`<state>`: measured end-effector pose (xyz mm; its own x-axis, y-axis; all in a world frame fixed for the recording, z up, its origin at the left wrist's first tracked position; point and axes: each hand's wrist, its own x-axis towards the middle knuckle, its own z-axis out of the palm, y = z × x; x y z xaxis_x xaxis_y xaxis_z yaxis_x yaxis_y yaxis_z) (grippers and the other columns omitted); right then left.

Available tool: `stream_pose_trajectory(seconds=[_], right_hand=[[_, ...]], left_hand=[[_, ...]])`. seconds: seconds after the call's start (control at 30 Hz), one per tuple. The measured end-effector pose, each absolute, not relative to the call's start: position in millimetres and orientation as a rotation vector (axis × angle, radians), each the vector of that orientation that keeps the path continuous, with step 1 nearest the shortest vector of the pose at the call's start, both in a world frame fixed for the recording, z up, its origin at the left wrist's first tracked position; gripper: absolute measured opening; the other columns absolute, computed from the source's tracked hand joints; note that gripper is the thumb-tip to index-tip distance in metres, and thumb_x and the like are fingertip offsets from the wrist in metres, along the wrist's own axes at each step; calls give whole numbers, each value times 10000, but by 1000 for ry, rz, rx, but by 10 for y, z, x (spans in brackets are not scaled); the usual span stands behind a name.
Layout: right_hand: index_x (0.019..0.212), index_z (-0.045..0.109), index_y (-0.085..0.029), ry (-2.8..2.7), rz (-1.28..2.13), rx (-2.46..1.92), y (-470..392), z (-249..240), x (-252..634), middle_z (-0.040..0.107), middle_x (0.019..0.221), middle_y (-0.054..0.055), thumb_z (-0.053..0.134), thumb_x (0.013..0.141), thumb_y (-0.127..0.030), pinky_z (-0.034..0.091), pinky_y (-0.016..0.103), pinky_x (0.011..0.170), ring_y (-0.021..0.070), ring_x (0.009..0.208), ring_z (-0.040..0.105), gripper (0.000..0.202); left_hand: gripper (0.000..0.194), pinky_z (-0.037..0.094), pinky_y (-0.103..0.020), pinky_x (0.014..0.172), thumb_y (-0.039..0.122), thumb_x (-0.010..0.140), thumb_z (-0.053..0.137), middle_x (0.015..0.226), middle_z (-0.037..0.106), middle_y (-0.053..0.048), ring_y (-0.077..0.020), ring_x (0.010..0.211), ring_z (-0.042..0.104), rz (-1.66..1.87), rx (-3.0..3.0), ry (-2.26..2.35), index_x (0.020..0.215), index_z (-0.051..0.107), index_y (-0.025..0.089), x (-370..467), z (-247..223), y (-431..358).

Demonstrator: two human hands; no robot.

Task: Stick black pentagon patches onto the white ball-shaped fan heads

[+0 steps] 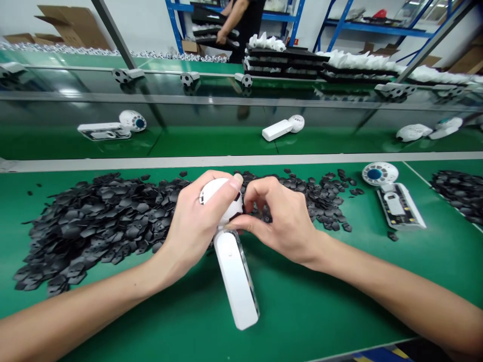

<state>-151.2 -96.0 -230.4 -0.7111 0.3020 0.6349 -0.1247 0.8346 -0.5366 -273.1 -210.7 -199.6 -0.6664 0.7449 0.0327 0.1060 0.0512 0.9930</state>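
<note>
My left hand (198, 216) is wrapped round the ball-shaped head of a white plastic device (236, 279), its thumb pressing on top. The device's long flat handle points down toward me above the green surface. At the right side of the ball, my right hand (283, 216) is bent with thumb and fingers close together against it. Whatever lies between those fingertips is too small or hidden to make out. Dark patches show on the ball near them. A large heap of small black plastic pieces (124, 216) lies behind and left of my hands, spreading to the right.
Another white device (402, 206) lies open-backed at right, near a second black heap (460, 193). Beyond a pale rail (241, 162), more white devices, one in the middle (283, 127), lie on a green belt. Farther back, a person (241, 25) holds black trays beside stacked trays (283, 63).
</note>
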Motion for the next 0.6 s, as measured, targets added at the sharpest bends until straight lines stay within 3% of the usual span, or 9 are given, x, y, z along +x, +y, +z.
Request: stream_pose_trajectory(seconds=[0.13,0.23,0.33,0.43,0.6], right_hand=[[899,514,-226,-2108,329,82,-967,-2371,-1540,656,730,-3,532,1139,-505,360,303,594,144,643,573,369],[920,582,-209,-2197,516,-5,-882,-2249,-1482,654,718,-22,641,1085,-511,366,281,599,126,610,560,349],[906,704,-218,-2615,745,-278,-752,-2065,-1412,704,727,-52,769,1005,-354,320,263,581,109,605,583,180],[883,796,-255,-2987,577,-428,-689,-1959,-1387,783,814,-33,814,937,-224,273,288,603,163,719,674,65],[957,829,-249,-3183,400,-486,-759,-2006,-1416,814,887,22,820,927,-240,225,320,589,248,844,755,33]], left_hand=[[300,409,-254,516,508,876,792,767,650,-3,-140,631,522,1677,948,1786,857,734,214,-2692,-1893,-2158],[268,474,-264,513,487,850,835,795,686,7,-148,609,585,1707,1060,1758,890,743,239,-2744,-1761,-2196],[267,544,-299,508,512,915,791,829,708,27,-171,590,648,1821,1049,1702,993,708,271,-2854,-1651,-2216],[241,599,-323,570,464,939,785,894,716,22,-182,665,685,1944,1077,1699,1015,688,256,-2937,-1616,-2209],[211,588,-331,608,410,868,835,924,709,14,-190,705,680,1908,1045,1706,992,722,283,-2964,-1701,-2176]])
